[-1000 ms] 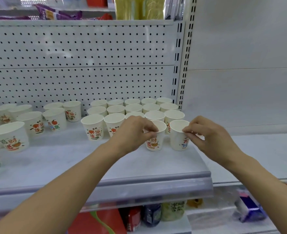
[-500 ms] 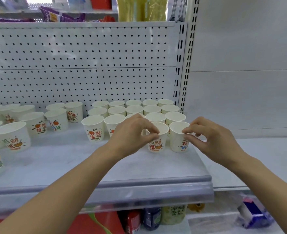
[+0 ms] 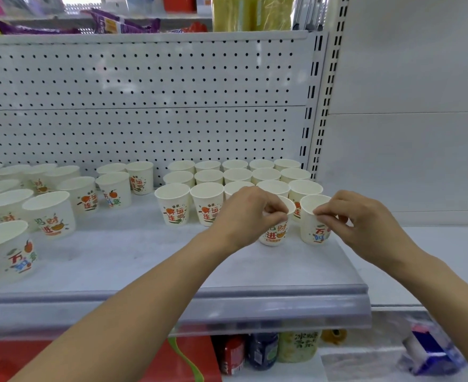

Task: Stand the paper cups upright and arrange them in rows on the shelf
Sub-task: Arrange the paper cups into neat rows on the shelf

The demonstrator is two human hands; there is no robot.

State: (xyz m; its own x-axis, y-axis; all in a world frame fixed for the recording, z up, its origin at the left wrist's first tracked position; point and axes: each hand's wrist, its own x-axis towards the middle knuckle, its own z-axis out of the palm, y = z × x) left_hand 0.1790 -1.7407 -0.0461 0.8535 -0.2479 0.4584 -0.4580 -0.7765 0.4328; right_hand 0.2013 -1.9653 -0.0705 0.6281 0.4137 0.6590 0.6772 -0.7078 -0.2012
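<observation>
White paper cups with orange and green print stand upright on the grey shelf (image 3: 133, 260). At the right, several cups form neat rows (image 3: 235, 175) against the pegboard. My left hand (image 3: 250, 213) pinches the rim of a front-row cup (image 3: 275, 234). My right hand (image 3: 351, 219) pinches the rim of the cup beside it (image 3: 314, 230), at the shelf's right end. Both cups stand upright on the shelf. To the left, several more upright cups (image 3: 48, 213) stand loosely scattered.
The white pegboard back panel (image 3: 144, 106) rises behind the cups, with a slotted upright post (image 3: 319, 106) at the right. Snack bags (image 3: 122, 23) lie on the shelf above. Bottles and cans (image 3: 263, 351) stand on the shelf below, and a blue package (image 3: 431, 354) lies lower right.
Both hands stay on the rims of the same two front cups; they have barely shifted. The camera has tilted slightly, so the scene sits a little lower.
</observation>
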